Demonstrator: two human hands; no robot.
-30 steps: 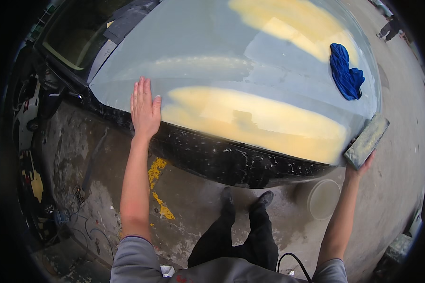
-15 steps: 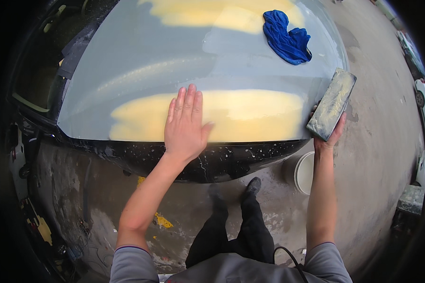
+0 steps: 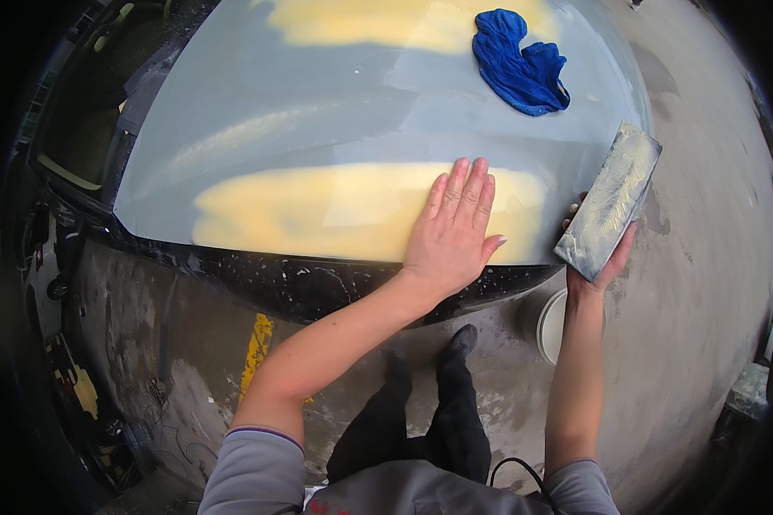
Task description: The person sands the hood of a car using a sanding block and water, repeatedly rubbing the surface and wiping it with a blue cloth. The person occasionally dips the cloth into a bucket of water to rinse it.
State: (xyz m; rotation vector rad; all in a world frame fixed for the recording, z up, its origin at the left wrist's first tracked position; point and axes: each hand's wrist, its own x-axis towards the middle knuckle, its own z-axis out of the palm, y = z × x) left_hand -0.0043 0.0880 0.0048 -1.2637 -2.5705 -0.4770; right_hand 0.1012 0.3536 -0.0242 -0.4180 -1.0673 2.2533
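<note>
My left hand (image 3: 453,227) lies flat on the car hood (image 3: 335,142), its fingers stretched out over a long yellow patch (image 3: 301,206) near the hood's side edge. Around that patch the surface is grey, and a second yellow patch (image 3: 352,21) shows on the far side. Past the hood's right end, my right hand (image 3: 605,257) grips a long sanding block (image 3: 610,202) from below and behind. Its broad face, smeared with pale residue, is turned up. A crumpled blue cloth (image 3: 520,64) rests on the hood beyond both hands.
Below the hood runs a black, speckled car side (image 3: 292,283). A pale bucket (image 3: 552,326) stands on the floor by my right forearm, partly hidden by it. The windshield (image 3: 82,120) is at the left. A yellow stripe (image 3: 256,356) marks the wet-looking floor.
My left hand has slid right along the yellow patch, staying flat on the hood. The sanding block remains in my right hand, slightly shifted. The view has shifted slightly.
</note>
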